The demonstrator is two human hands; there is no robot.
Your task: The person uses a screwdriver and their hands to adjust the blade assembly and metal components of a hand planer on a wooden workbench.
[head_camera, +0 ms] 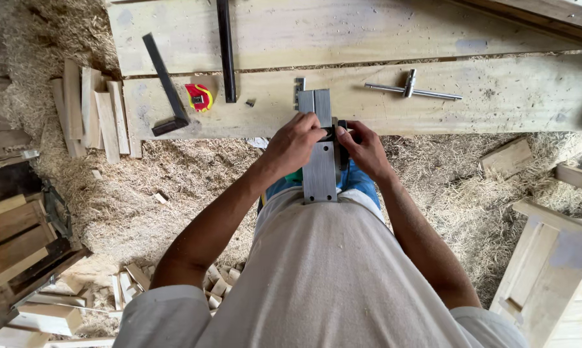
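Both hands grip a grey metal plane [319, 169] at the surface [497, 103] edge: left hand [295, 143] clasps its side, right hand [363, 147] its dark fitting. Likely heavy, rigid, smooth; hold by the flanks.

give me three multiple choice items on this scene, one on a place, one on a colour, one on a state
1. Where does the T-shaped metal tool lie?
A. on the plank, right of the hands
B. on the wood shavings
C. in the left hand

2. What colour is the tape measure?
A. blue
B. red and yellow
C. green

3. How is the grey metal plane held?
A. lying untouched
B. by the right hand alone
C. by both hands

Answers: 1 A, it rests on the plank past the right hand. 2 B, its case shows both colours. 3 C, the left hand and right hand grip its sides.
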